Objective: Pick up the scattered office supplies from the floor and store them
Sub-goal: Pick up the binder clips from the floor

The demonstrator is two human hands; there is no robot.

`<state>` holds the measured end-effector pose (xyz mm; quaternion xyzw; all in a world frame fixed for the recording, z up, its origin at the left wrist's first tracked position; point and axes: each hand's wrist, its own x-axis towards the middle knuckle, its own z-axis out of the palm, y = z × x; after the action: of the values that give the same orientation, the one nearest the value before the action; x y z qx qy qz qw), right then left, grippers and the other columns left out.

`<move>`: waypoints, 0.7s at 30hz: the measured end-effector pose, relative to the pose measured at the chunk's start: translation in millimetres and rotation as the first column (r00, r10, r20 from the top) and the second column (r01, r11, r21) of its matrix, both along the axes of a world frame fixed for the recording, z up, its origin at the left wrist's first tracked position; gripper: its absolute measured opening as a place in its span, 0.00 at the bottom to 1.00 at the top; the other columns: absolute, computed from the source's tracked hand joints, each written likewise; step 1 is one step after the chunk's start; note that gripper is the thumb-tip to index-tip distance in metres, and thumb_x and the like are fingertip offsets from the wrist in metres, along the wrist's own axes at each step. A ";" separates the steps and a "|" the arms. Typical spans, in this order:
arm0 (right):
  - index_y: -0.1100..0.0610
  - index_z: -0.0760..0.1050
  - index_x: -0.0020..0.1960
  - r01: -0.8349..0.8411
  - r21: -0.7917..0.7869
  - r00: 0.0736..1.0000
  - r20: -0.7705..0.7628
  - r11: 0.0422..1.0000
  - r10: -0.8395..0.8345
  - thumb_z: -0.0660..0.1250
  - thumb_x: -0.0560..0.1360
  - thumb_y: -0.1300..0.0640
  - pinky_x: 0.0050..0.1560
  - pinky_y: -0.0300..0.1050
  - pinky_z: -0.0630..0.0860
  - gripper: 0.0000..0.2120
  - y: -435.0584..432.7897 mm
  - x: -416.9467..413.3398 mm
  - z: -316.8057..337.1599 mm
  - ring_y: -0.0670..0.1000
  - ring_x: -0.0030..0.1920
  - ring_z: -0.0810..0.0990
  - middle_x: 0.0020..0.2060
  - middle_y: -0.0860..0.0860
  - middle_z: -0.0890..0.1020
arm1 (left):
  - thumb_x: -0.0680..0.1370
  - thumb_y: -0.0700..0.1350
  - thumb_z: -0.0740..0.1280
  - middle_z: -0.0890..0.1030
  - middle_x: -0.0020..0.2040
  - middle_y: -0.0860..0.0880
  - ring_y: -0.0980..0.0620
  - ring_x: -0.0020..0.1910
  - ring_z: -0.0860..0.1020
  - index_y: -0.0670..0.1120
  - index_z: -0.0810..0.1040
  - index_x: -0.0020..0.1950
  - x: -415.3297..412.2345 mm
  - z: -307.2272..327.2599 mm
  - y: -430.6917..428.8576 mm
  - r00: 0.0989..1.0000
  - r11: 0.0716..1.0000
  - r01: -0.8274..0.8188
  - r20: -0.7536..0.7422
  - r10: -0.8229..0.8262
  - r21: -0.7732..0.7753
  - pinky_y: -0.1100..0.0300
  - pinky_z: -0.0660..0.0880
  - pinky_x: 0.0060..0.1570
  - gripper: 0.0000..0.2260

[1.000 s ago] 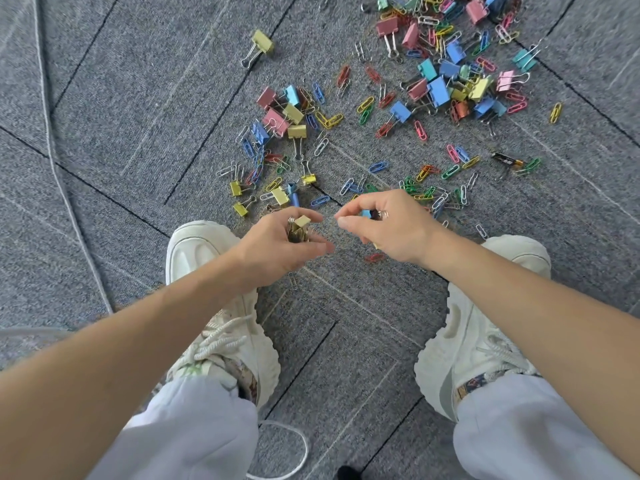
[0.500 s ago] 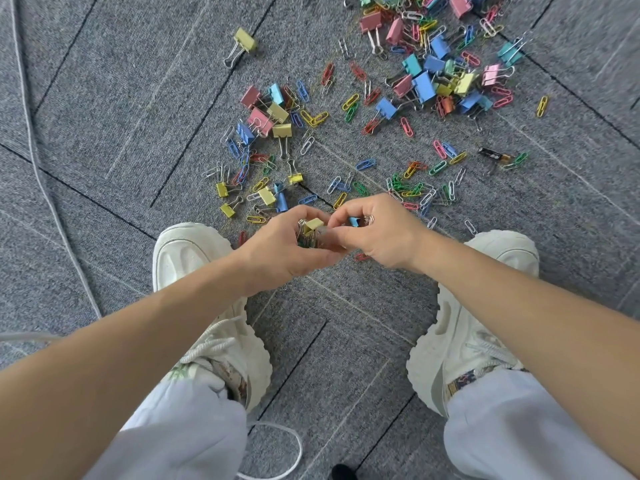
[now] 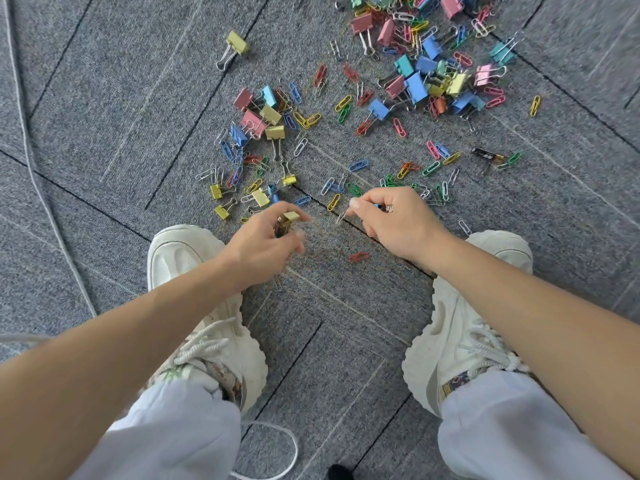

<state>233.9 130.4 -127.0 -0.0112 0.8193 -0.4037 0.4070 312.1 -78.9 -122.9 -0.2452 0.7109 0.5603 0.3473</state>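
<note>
Left grip (image 3: 266, 244) clutches a yellow metal binder clip (image 3: 290, 217); right grip (image 3: 398, 220) pinches a silver wire paperclip (image 3: 341, 216). I'd lift straight up.

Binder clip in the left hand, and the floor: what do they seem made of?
The yellow binder clip in the left hand looks like matte painted sheet metal; a loose yellow clip shows shiny wire handles. The floor looks like grey carpet tile: speckled texture, dark seams.
</note>
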 end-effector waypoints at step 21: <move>0.53 0.75 0.54 -0.467 0.504 0.631 -0.386 0.727 0.673 0.62 0.81 0.57 0.40 0.47 0.71 0.04 -104.4 -29.6 -11.2 0.56 0.40 0.79 0.41 0.52 0.81 | 0.82 0.52 0.56 0.76 0.34 0.44 0.49 0.32 0.72 0.45 0.73 0.33 -6.2 3.7 -38.8 0.826 0.783 -0.564 0.182 0.534 0.264 0.59 0.68 0.29 0.20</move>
<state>204.3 26.0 -138.2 -0.3148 0.9101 -0.0743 0.2590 305.8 -117.7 -119.2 -0.4115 0.4952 0.7275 0.2369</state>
